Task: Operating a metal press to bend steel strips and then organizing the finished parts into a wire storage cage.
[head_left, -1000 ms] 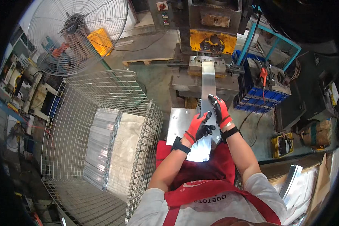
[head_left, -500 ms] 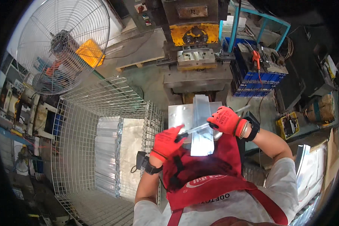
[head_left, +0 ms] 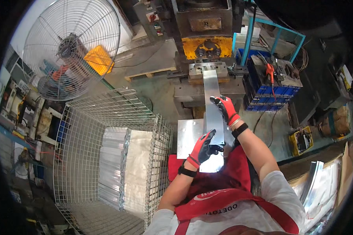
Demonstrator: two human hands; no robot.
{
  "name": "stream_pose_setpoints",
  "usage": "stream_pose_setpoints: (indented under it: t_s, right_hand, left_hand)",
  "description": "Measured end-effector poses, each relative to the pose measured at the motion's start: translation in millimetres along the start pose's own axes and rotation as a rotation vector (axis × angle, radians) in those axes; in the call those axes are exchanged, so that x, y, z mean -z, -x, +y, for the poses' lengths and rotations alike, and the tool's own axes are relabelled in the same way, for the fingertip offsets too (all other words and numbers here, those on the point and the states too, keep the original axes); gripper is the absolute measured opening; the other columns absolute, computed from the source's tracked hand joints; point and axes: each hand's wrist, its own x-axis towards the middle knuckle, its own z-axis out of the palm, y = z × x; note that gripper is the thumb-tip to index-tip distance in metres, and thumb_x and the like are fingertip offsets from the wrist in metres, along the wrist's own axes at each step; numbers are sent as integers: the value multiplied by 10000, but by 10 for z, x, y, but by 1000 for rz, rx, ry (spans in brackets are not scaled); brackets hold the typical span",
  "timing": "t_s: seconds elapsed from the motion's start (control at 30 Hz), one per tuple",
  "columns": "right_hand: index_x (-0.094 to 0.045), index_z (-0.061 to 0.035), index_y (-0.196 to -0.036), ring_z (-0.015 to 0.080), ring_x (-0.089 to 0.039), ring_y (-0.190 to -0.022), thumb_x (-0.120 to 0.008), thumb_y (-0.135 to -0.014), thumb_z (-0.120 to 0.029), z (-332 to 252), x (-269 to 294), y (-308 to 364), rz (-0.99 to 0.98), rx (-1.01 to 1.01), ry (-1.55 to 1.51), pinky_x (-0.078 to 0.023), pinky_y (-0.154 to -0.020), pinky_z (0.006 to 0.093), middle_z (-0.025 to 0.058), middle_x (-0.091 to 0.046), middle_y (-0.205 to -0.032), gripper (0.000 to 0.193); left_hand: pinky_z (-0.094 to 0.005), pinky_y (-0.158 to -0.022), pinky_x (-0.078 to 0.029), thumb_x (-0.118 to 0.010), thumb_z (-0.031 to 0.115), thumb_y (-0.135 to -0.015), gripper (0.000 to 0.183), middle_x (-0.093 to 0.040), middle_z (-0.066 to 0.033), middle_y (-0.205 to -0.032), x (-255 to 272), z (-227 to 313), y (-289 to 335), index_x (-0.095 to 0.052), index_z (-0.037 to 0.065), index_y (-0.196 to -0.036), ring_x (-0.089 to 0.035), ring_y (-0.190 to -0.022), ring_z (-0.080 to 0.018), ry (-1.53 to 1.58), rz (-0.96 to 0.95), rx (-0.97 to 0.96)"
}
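A long, flat metal strip (head_left: 213, 88) runs away from me, its far end resting at the die block (head_left: 196, 70) of the press. My right hand (head_left: 226, 109), in a red glove with black fingers, grips the strip's right edge about midway. My left hand (head_left: 203, 148), gloved alike, is closed round the near end from the left; some of its fingers are hidden. Beneath the near end, more shiny strips (head_left: 211, 165) lie by my red apron, partly on a metal plate (head_left: 186, 133).
A wire mesh cage (head_left: 80, 164) on the left holds stacked metal strips (head_left: 111, 168). A large fan (head_left: 68, 47) stands beyond it. To the right are blue crates (head_left: 270, 92) with an orange air gun (head_left: 270, 72) on top, and a yellow bin (head_left: 302, 141).
The strip I held crosswise near my body now points forward, its far end at the die. My right hand has moved forward; my left hand has moved right and slightly nearer.
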Motion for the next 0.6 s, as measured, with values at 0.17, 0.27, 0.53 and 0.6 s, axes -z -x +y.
stream_pose_setpoints:
  t_s: [0.17,0.27,0.53,0.6]
  right_hand:
    - [-614,-3,-874,101,-571,-761,-533,-801,-135,140,74,-189,29,-62,-36,-438,-717,220,27,-617,-831,171]
    - [-623,-41,-825,59,-517,-677,-577,-777,-168,131,31,-234,51,-21,-56,-402,-636,202,-31,-577,-749,143]
    - [-583,6,-968,110,-560,-868,-527,-813,-128,202,82,-19,-37,-28,-168,-430,-784,234,42,-600,-937,213]
    - [-580,13,-978,108,-554,-876,-526,-817,-137,206,115,14,-49,-15,-170,-427,-786,236,42,-598,-939,226]
  left_hand:
    - [-241,-376,-397,-496,368,-836,371,-572,-109,-810,-85,193,-146,-457,80,-1066,-594,-551,-216,-93,22,2]
    - [-259,-384,-436,-474,339,-852,330,-556,-104,-932,-77,197,-240,-484,51,-1014,-575,-566,-207,-70,58,2]
    - [-255,-375,-432,-485,345,-845,314,-564,-90,-864,-17,128,-407,-497,53,-962,-581,-543,-205,-96,68,-82]
    - [-255,-373,-430,-485,347,-845,311,-565,-92,-841,-86,192,-462,-498,55,-952,-583,-533,-205,-35,44,-85]
